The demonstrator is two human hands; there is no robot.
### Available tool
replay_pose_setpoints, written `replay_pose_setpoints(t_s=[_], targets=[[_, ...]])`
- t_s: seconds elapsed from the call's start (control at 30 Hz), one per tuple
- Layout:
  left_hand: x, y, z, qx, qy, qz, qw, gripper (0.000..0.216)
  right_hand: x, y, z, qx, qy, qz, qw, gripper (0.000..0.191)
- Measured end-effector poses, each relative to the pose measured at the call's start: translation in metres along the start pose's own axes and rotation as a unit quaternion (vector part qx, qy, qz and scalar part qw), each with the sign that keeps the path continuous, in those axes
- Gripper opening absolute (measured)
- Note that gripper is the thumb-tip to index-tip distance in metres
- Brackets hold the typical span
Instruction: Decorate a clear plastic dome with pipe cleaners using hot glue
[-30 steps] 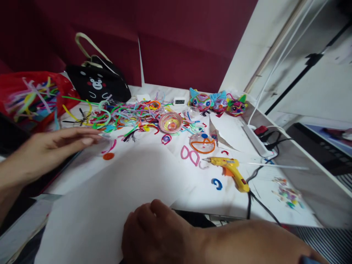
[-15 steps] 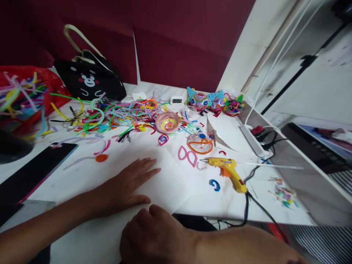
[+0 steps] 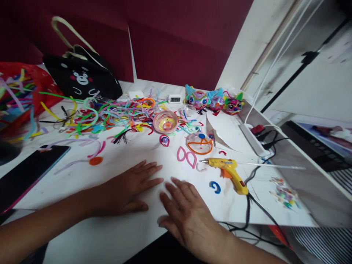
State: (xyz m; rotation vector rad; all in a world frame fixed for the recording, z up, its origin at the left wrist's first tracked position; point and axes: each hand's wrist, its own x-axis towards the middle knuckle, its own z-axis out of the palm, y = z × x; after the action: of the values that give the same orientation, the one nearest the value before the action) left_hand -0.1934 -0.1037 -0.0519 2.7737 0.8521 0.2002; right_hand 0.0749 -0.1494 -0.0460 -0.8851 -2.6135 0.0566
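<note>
My left hand [image 3: 132, 189] lies flat on the white paper [image 3: 143, 227], fingers spread and holding nothing. Close beside it, my right hand [image 3: 187, 212] is at the table's near edge, fingers stretched out and no object in it. Beyond my fingertips lie two pink pipe-cleaner loops [image 3: 186, 157] and a blue curled piece [image 3: 215, 187]. A yellow hot glue gun [image 3: 229, 172] rests on its side to the right, with a clear glue stick [image 3: 271, 165] at its back. Behind the loops sits a clear plastic dome [image 3: 199, 143] trimmed with an orange pipe cleaner.
Tangled pipe cleaners [image 3: 118, 113] and a pink bowl [image 3: 165, 122] spread across the back. Several decorated masks [image 3: 216, 101] stand behind. A phone [image 3: 30, 176] lies at left, a black bag [image 3: 82, 79] behind it. A power strip [image 3: 254, 139] and cords border the right.
My right hand has gone from curled near my body to stretched out over the table edge beside my left hand. My left hand stays flat; the view has shifted slightly.
</note>
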Motion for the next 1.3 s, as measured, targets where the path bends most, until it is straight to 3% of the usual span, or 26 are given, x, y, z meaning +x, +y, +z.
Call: replay_pose_setpoints(t_s=[0.13, 0.27, 0.33, 0.43, 0.57, 0.73, 0.9, 1.07, 1.3], targets=[[0.012, -0.006, -0.012, -0.015, 0.011, -0.005, 1.0, 0.061, -0.01, 0.007, 0.007, -0.032, -0.027, 0.014, 0.999, 0.054], [0.045, -0.025, -0.025, -0.012, 0.095, -0.081, 0.992, 0.039, -0.01, 0.007, 0.01, -0.055, -0.021, 0.005, 0.998, 0.054], [0.064, -0.04, -0.025, 0.003, 0.112, -0.086, 0.99, 0.037, -0.01, 0.007, 0.011, -0.064, -0.021, -0.001, 0.998, 0.056], [0.085, -0.064, -0.019, 0.034, 0.094, -0.064, 0.993, 0.038, -0.012, 0.008, 0.012, -0.08, -0.013, -0.011, 0.997, 0.058], [0.092, -0.081, -0.013, 0.065, 0.089, -0.064, 0.992, 0.037, -0.016, 0.01, 0.014, -0.098, 0.0, -0.017, 0.995, 0.063], [0.083, -0.075, -0.022, 0.111, 0.099, -0.081, 0.985, 0.037, -0.014, 0.014, 0.013, -0.088, -0.027, -0.007, 0.996, 0.067], [0.057, -0.045, -0.019, 0.082, 0.139, -0.052, 0.985, 0.041, -0.008, 0.02, 0.012, -0.073, -0.057, 0.021, 0.996, 0.067], [0.033, -0.017, 0.004, 0.058, 0.062, -0.066, 0.994, 0.064, -0.003, 0.018, 0.015, -0.079, -0.055, 0.048, 0.994, 0.066], [0.042, -0.031, 0.016, 0.046, -0.002, 0.01, 0.999, 0.084, -0.005, 0.014, 0.014, -0.085, -0.044, 0.056, 0.994, 0.068]])
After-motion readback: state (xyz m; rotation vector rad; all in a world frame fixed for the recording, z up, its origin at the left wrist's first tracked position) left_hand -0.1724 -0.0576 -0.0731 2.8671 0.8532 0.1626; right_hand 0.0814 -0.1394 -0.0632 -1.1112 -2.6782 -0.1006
